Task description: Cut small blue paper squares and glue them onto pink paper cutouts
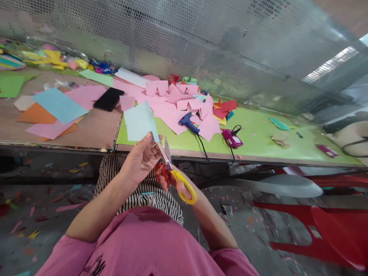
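My left hand (141,159) pinches the lower edge of a pale blue sheet of paper (140,122), holding it up before the table's front edge. In my right hand (176,182) are scissors (183,184) with one yellow and one red handle loop. Their blades stand apart and point up at the paper's lower right corner, close to my left fingertips. Whether the blades touch the paper, I cannot tell. A small strip of light blue paper (147,193) lies on my striped lap.
Pink paper cutouts (186,97) are heaped behind my hands. Around them lie a blue glue gun (188,123) with a cord, a black phone (108,99), a magenta box (232,138) and coloured sheets (61,104). A red chair (330,230) stands right; scraps litter the floor.
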The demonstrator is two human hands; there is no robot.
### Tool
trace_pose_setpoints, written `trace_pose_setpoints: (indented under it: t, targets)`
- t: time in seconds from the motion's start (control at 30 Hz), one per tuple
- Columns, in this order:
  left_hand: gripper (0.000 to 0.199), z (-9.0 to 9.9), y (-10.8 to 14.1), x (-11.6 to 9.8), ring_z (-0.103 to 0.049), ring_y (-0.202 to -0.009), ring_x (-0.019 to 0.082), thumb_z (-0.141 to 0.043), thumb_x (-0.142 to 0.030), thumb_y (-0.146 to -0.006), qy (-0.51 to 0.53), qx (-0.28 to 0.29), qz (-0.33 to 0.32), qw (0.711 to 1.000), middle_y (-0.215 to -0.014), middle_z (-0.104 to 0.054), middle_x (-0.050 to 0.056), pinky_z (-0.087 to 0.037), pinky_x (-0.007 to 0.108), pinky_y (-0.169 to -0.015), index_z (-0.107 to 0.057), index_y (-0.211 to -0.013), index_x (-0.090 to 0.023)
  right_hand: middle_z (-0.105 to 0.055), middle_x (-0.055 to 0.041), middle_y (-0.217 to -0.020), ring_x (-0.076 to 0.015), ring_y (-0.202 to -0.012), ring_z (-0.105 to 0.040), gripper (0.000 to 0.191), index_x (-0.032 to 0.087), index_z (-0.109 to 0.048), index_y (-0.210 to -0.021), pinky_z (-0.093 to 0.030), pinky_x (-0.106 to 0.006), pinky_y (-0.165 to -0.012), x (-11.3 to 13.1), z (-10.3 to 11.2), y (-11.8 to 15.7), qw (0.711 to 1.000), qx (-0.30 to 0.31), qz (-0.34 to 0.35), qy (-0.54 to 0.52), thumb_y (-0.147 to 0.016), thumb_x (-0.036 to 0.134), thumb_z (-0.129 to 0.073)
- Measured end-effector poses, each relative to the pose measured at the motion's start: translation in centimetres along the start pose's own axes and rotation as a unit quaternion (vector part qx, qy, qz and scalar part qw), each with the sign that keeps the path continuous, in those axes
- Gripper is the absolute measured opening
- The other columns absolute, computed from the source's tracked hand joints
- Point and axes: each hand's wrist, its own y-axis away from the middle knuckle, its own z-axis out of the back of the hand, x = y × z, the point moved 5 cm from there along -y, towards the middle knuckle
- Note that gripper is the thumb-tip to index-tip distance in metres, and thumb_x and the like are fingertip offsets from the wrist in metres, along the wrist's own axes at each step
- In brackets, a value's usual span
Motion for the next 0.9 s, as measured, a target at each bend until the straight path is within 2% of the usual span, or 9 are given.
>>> trace_pose_setpoints:
  t: [0.27, 0.4, 0.6, 0.77, 0.9]
  targets:
    - [0.035, 0.5, -0.1, 0.2, -0.064, -0.064, 0.007, -0.097, -0.026, -0.057, 0.004, -0.004, -0.015, 1.000, -0.071, -0.070, -0.006, -0.052, 0.022, -0.065, -0.067, -0.074, -0.020, -0.054, 0.0016, -0.083, -0.0088, -0.064, -0.047, 0.084, 0.021, -0.062, -0.106, -0.041, -0.022, -0.055, -1.1, -0.3, -0.2, 1.000, -0.014, -0.025, 0.010, -0.058, 0.090, -0.072]
    - [0.033, 0.6, -0.1, 0.2, -0.062, -0.060, 0.008, -0.097, -0.028, -0.056, 0.014, 0.002, -0.021, 1.000, -0.068, -0.069, -0.005, -0.051, 0.021, -0.060, -0.070, -0.073, -0.018, -0.055, 0.0010, -0.087, -0.0086, -0.067, -0.048, 0.084, 0.021, -0.061, -0.109, -0.044, -0.021, -0.058, -1.6, 0.0, -0.1, 0.999, -0.024, -0.017, 0.018, -0.060, 0.088, -0.072]
    - [0.033, 0.7, 0.0, 0.2, -0.059, -0.055, 0.007, -0.097, -0.030, -0.057, 0.013, -0.002, -0.019, 1.000, -0.064, -0.066, -0.005, -0.048, 0.021, -0.055, -0.070, -0.072, -0.018, -0.055, 0.0012, -0.084, -0.0086, -0.064, -0.046, 0.084, 0.021, -0.060, -0.110, -0.044, -0.020, -0.053, -1.6, -0.2, 0.3, 0.998, -0.043, 0.000, 0.050, -0.062, 0.089, -0.070]
    - [0.035, 1.1, 0.0, 0.2, -0.057, -0.055, 0.006, -0.098, -0.028, -0.055, 0.013, -0.028, -0.012, 0.999, -0.062, -0.064, -0.005, -0.049, 0.019, -0.058, -0.068, -0.071, -0.017, -0.055, 0.0016, -0.081, -0.0081, -0.061, -0.046, 0.079, 0.021, -0.061, -0.106, -0.045, -0.019, -0.049, -1.1, -0.6, 0.7, 0.998, -0.049, -0.003, 0.049, -0.063, 0.087, -0.071]
    - [0.034, 1.2, 0.1, 0.0, -0.055, -0.055, 0.005, -0.097, -0.027, -0.057, 0.013, -0.019, -0.020, 1.000, -0.062, -0.063, -0.006, -0.049, 0.018, -0.059, -0.068, -0.071, -0.017, -0.055, 0.0023, -0.077, -0.0078, -0.058, -0.048, 0.078, 0.021, -0.062, -0.106, -0.047, -0.018, -0.047, -1.1, -0.5, 0.8, 0.998, -0.036, -0.011, 0.048, -0.064, 0.085, -0.072]
